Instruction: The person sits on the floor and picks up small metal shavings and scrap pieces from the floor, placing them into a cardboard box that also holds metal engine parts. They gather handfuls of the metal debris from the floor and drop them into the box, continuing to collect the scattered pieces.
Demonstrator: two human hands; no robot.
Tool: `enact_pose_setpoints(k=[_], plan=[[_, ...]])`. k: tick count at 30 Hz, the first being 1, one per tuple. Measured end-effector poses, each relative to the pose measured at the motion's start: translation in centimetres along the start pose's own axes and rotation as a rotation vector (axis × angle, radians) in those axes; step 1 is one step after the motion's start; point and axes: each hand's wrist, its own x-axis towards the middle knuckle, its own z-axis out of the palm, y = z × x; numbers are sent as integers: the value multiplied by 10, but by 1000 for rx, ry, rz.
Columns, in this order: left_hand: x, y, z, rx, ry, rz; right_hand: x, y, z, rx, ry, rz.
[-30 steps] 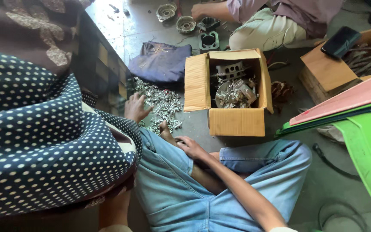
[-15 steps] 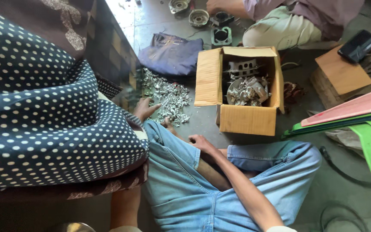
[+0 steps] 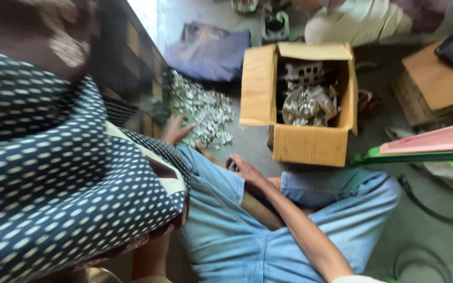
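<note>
I sit cross-legged on the floor in blue jeans. My left hand [image 3: 176,129] reaches out to the edge of a pile of small shiny metal parts [image 3: 203,111] on the floor, fingers spread on them. My right hand [image 3: 245,169] rests low by my knee, fingers curled loosely; blur hides whether it holds anything. An open cardboard box [image 3: 310,141] stands just beyond my knees, with metal parts and a clear bag of pieces [image 3: 309,105] inside.
A dotted dark cloth [image 3: 53,183] fills the left side. A purple cloth [image 3: 208,50] lies beyond the pile. Another person in pale trousers [image 3: 357,23] sits at the far top. A second carton [image 3: 436,84] and red and green boards [image 3: 436,147] lie right.
The view has swung and come closer, and everything is blurred. My left hand stays at the metal pile and my right hand stays by my knee.
</note>
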Motion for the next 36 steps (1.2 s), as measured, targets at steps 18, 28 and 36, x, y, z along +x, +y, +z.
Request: enact_pose_setpoints(k=[18, 28, 36], plan=[[81, -21, 39, 19, 413, 157, -38, 40, 14, -201, -93, 349], [140, -33, 56, 26, 558, 235, -44, 41, 12, 53, -70, 274], [142, -33, 65, 33, 501, 89, -43, 42, 7, 110, -94, 263]])
